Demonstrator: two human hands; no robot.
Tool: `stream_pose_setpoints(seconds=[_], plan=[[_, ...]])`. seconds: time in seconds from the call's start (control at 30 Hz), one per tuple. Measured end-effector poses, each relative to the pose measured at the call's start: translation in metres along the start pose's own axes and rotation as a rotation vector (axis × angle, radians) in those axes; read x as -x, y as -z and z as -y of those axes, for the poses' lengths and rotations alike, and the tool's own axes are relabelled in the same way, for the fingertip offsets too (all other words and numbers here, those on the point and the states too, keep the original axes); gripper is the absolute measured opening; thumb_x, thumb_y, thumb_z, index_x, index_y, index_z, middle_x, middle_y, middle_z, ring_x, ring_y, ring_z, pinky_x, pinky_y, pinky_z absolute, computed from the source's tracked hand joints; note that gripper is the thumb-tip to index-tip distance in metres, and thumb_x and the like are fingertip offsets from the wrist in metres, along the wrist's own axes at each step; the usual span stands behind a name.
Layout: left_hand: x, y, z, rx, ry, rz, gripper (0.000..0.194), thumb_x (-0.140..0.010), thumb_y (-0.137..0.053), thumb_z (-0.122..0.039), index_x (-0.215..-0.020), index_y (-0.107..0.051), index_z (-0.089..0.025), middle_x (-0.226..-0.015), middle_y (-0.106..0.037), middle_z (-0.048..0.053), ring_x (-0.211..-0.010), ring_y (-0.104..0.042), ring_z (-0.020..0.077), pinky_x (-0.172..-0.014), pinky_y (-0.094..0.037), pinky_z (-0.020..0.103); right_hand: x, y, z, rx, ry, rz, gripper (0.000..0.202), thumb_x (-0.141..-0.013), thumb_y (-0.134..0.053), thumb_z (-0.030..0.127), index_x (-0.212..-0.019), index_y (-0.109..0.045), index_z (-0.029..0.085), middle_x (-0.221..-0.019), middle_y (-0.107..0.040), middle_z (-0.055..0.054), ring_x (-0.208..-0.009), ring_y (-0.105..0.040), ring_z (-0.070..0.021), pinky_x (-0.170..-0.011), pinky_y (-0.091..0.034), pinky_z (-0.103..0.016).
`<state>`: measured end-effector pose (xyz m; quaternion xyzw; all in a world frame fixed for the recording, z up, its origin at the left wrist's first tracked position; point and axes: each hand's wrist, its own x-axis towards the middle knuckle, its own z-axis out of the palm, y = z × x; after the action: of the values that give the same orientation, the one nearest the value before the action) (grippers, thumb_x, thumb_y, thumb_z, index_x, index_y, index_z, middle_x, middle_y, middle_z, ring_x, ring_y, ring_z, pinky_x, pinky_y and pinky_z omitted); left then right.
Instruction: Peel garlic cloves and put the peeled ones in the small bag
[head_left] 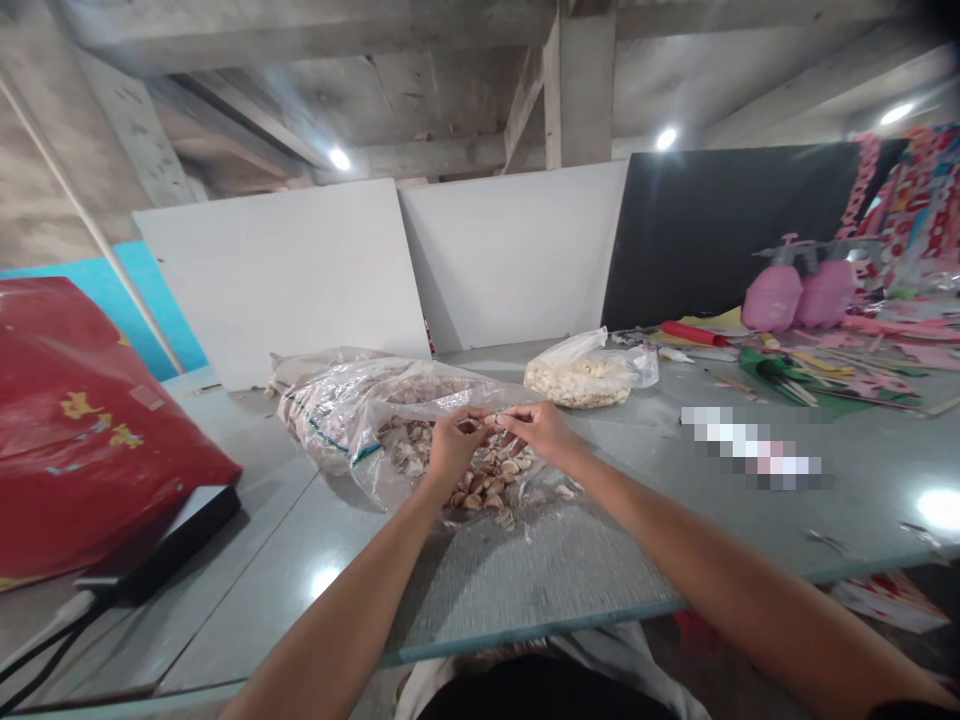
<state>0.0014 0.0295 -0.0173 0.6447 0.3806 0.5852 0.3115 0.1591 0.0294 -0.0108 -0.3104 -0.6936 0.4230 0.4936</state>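
Both my hands meet above a spread of unpeeled garlic cloves (487, 487), which lies at the mouth of a large clear plastic bag (352, 385). My left hand (456, 440) pinches one end of a garlic clove (493, 419) between thumb and fingers. From the other side my right hand (541, 428) grips the same clove with its fingertips. Fingers cover much of it. Loose bits of skin lie among the cloves and on the table just beside them. Behind my right hand sits a smaller clear bag (577, 385) of pale peeled cloves.
A red bag (97, 430) and a black box with cables (169, 540) occupy the left. At the right are pink spray bottles (772, 297), a red roll (694, 333), paper scraps and scissors (829, 542). White boards (517, 255) stand behind the grey table (525, 590).
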Motion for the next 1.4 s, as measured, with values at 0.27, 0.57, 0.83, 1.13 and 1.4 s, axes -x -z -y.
stream_pose_setpoints(seconds=[0.27, 0.57, 0.83, 1.13, 1.4], plan=[[-0.001, 0.001, 0.001, -0.035, -0.005, -0.009, 0.029, -0.058, -0.071, -0.032, -0.080, -0.065, -0.013, -0.062, -0.061, 0.000, -0.050, -0.054, 0.0098, -0.049, -0.042, 0.021, 0.001, -0.002, 0.001, -0.055, -0.014, -0.013, 0.035, -0.072, -0.057, 0.041, -0.089, -0.070, 0.014, -0.078, -0.068, -0.006, -0.057, -0.060, -0.0120, -0.044, -0.049, -0.022], [0.001, 0.002, 0.008, -0.111, -0.069, -0.005, 0.026, -0.060, -0.070, -0.033, -0.077, -0.067, -0.013, -0.069, -0.066, 0.004, -0.059, -0.057, 0.0128, -0.056, -0.044, 0.023, 0.003, -0.007, 0.001, 0.182, 0.025, -0.093, 0.019, -0.071, -0.054, 0.030, -0.067, -0.064, 0.014, -0.054, -0.061, 0.000, -0.049, -0.058, -0.0111, -0.046, -0.045, -0.019], [-0.001, -0.001, 0.002, 0.001, -0.014, 0.018, 0.028, -0.059, -0.071, -0.033, -0.078, -0.065, -0.012, -0.064, -0.064, 0.002, -0.056, -0.057, 0.0125, -0.056, -0.045, 0.024, 0.003, -0.005, 0.002, 0.092, 0.057, -0.074, 0.026, -0.075, -0.054, 0.037, -0.075, -0.065, 0.014, -0.063, -0.064, -0.002, -0.052, -0.060, -0.0121, -0.051, -0.050, -0.022], [0.002, 0.002, -0.008, -0.097, -0.044, 0.006, 0.025, -0.061, -0.070, -0.035, -0.070, -0.062, -0.014, -0.057, -0.061, 0.000, -0.049, -0.056, 0.0115, -0.047, -0.041, 0.020, 0.002, -0.008, 0.005, -0.164, -0.040, -0.037, 0.032, -0.068, -0.062, 0.042, -0.084, -0.065, 0.014, -0.077, -0.066, -0.004, -0.059, -0.061, -0.0119, -0.054, -0.055, -0.027], [0.001, -0.001, -0.006, -0.068, 0.033, 0.107, 0.033, -0.064, -0.067, -0.039, -0.086, -0.069, -0.015, -0.072, -0.067, 0.004, -0.053, -0.059, 0.0127, -0.051, -0.046, 0.022, -0.002, -0.004, 0.000, -0.016, 0.010, -0.129, 0.029, -0.070, -0.060, 0.042, -0.077, -0.063, 0.014, -0.064, -0.063, -0.002, -0.053, -0.061, -0.0130, -0.052, -0.054, -0.026]])
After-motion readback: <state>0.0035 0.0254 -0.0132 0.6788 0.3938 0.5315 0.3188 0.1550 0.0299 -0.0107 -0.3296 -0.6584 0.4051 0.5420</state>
